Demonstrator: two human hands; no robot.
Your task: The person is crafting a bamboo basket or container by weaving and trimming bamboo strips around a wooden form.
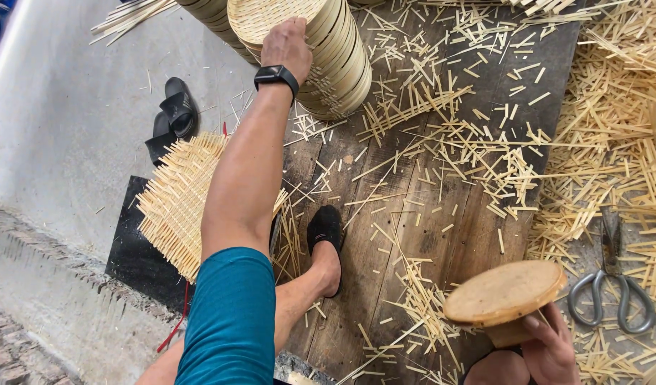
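Planks [442,235] of dark wood take up most of the floor, littered with cut bamboo slivers [613,121] that pile thickest on the right. At the top stands a leaning stack of woven trays [339,68], rims nested one in another, with a second stack [210,14] just behind it. Lower left, a flat woven mat [175,199] with ragged ends lies on a black sheet [132,260], part hidden by the outstretched arm. A foot in a black slipper [325,228] rests on the planks; a spare pair of sandals [172,114] sits on the grey concrete beyond.

The left hand [287,44], watch on the wrist, reaches to the top of the near stack, palm down on the topmost tray; its fingers curl over the far side, so whether they pinch the rim cannot be told. The right hand [549,349] holds a round wooden form [505,292] from below, fingers wrapped about its base, disc face tilted upward. Shears [612,292] lie just right of it among the slivers.

To lift the top tray cleanly, I judge the hand should take the rim alone and raise it straight, since the stack leans and a sideways pull could topple it
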